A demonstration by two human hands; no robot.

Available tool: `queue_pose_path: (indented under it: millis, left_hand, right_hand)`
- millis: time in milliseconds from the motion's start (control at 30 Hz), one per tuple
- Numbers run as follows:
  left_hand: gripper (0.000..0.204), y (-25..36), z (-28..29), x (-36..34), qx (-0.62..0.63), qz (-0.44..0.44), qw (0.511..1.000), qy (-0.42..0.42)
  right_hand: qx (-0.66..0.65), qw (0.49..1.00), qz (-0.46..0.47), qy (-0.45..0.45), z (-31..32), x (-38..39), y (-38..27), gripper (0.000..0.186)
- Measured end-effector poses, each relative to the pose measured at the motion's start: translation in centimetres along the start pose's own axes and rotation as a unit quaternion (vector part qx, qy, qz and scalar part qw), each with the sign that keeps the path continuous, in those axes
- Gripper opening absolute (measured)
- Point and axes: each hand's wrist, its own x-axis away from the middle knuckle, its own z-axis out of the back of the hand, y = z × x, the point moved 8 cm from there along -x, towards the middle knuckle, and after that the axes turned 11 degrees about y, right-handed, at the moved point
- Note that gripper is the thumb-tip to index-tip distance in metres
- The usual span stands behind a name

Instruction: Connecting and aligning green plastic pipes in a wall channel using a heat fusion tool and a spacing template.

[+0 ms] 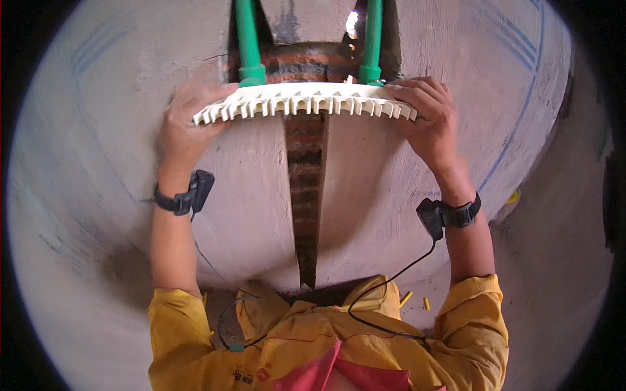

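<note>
- We see the white strip (306, 92) in both hands, held crosswise just below the green fittings at the ends of the left pipe (248, 36) and right pipe (373, 36).
- Our left hand (190, 117) is partly closed on the strip's left end, its fingers bent over it; blur hides the exact grip.
- Our right hand (427, 114) is likewise partly closed, fingers curled around the right end; we cannot make out its thumb fully.
- We judge that gripping both ends keeps the strip level and stops it tipping, while leaving its middle and toothed edge uncovered.
- That toothed edge faces down the wall (241, 189) toward us. The strip looks bowed, though the lens may do that; whether its back touches the wall or pipes we cannot tell.
- Below the strip's middle runs the slot (304, 176), showing brick; the strip spans its top end, seemingly centred between the pipes.
- Our left strap (173, 201) and right strap (461, 213) sit above the wrists, presumably to leave the palms free; the cable (392, 279) hangs slack, perhaps so the arms can reach.
- Yellow bits (405, 299) lie beyond our lap, well apart from both hands.
</note>
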Motion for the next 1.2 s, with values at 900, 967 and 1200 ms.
queue_pose_path:
  millis: [900, 967, 1200]
  left_hand:
    - [0.044, 1.1, 0.1, 0.1, -0.005, -0.060, 0.998, 0.000]
    - [0.045, 0.9, -0.1, 0.1, -0.004, -0.055, 0.998, -0.001]
    - [0.046, 1.4, 0.3, 0.1, -0.041, -0.058, 0.997, -0.013]
  right_hand:
    - [-0.006, 1.000, -0.009, -0.007, 0.4, 0.1, -0.4, 0.040]
    - [-0.008, 1.000, -0.015, -0.007, 0.6, 0.1, -0.4, 0.041]
    - [-0.029, 0.999, -0.022, 0.004, 0.5, 0.0, -0.5, 0.037]
